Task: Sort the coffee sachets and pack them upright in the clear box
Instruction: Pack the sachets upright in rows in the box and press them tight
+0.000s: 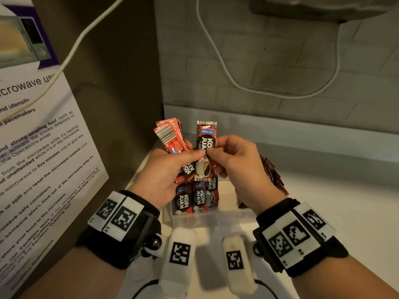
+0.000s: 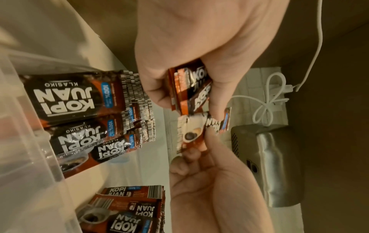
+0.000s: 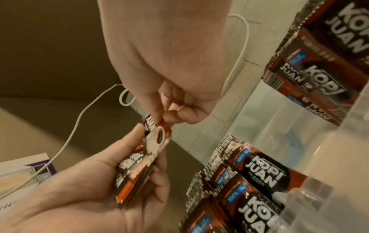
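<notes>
Head view only: a microwave notice (image 1: 38, 134) on the left wall, a white cable (image 1: 218, 55) drooping across the tiled backsplash, marker-tagged wrist bands on both forearms. Left wrist view only: a brushed-metal appliance (image 2: 275, 165) with a knotted cable above it, and a loose pile of sachets (image 2: 129, 209) lying flat on the counter outside the box. Right wrist view shows the box row from the other side, labels reading upright.

Clear box (image 1: 205, 219) sits on the counter directly below both hands, against the left wall. Several Kopi Juan sachets (image 1: 194, 197) stand upright in it, overlapped in a row at its left end, barcode strips up.

Left hand (image 1: 166, 169) is palm-up over the box, fingers curled round a fanned bundle of sachets (image 1: 170, 134), the fan's red backs and barcodes pointing away from the person. Thumb lies across the bundle's front.

Right hand (image 1: 235, 160) is just beside it, knuckles up, thumb and forefinger pinching one single sachet (image 1: 206, 137) at its mid-length. That sachet stands vertical, label facing the person, its lower part with the coffee-cup print overlapping the bundle in the left hand. The two thumb tips almost meet on it. Right hand's other fingers are tucked under.

More sachets (image 1: 272, 173) lie behind the right wrist.
</notes>
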